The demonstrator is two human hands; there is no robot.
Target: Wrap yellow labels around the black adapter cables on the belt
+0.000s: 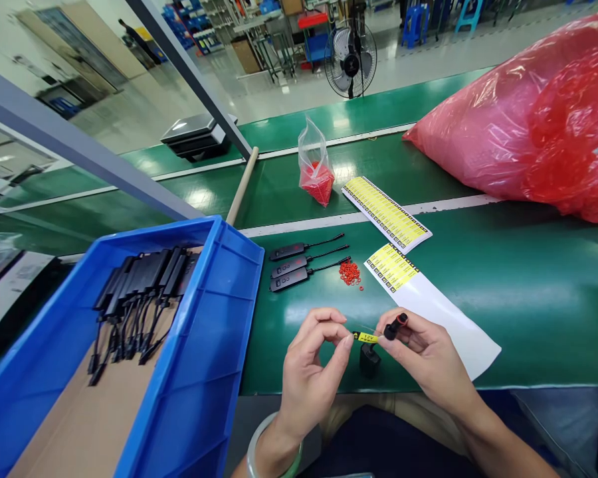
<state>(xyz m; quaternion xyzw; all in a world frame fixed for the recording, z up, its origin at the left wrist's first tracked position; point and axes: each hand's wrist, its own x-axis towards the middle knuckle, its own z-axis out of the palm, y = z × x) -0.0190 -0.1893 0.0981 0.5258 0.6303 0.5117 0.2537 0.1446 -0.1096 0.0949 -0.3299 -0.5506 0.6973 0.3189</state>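
Note:
My right hand (pixel 428 352) pinches a black cable connector (pixel 393 328) with a red ring at its tip. My left hand (pixel 315 364) has thumb and forefinger closed on the end of a yellow and black "12V" label (pixel 367 337), which stretches over to the connector's cable. Below the label hangs a black box-shaped part (pixel 369 362), partly in shadow. Ahead of my hands lie small red rings (pixel 349 273) in a loose pile. Three black controllers (pixel 289 266) with short cables lie side by side to their left.
A blue crate (pixel 204 345) at the left holds several black controllers (pixel 144 279). Label sheets (pixel 389 216) and white backing paper (pixel 448 325) lie to the right. Behind are a clear bag of red rings (pixel 317 178) and a large pink bag (pixel 503 126). A grey post (pixel 194 73) slants across the left.

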